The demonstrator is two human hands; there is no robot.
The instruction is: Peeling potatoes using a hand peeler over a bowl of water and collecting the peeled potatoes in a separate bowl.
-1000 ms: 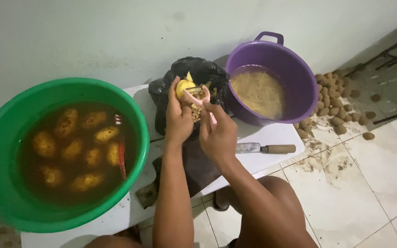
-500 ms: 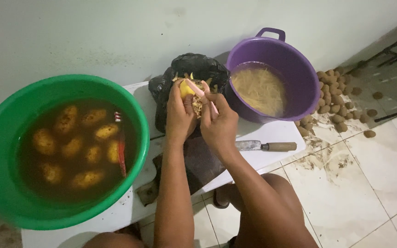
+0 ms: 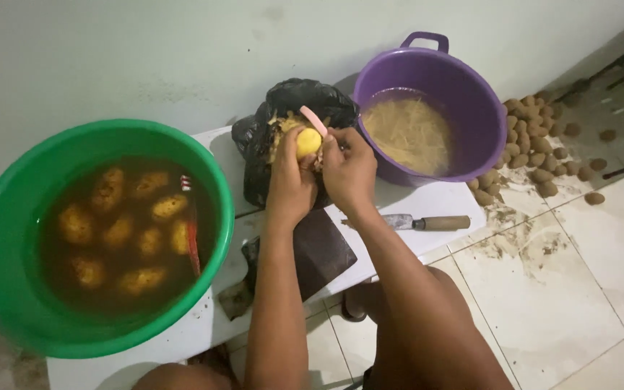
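My left hand (image 3: 289,180) grips a yellow, partly peeled potato (image 3: 308,141) over an open black plastic bag (image 3: 283,115) that holds peelings. My right hand (image 3: 348,170) holds a pink peeler (image 3: 313,120) against the top of the potato. Both hands are close together above the bag, at the back of a white table (image 3: 427,202).
A green basin (image 3: 9,238) of brown water with several potatoes and a red-handled tool stands at the left. A purple bucket (image 3: 471,108) with water and thin strips is at the right. A wooden-handled knife (image 3: 427,222) lies on the table. Unpeeled potatoes (image 3: 536,148) are heaped on the tiled floor.
Both hands have shifted slightly up and right over the bag. The potato has turned in my left hand, and the peeler has moved from its side to its top.
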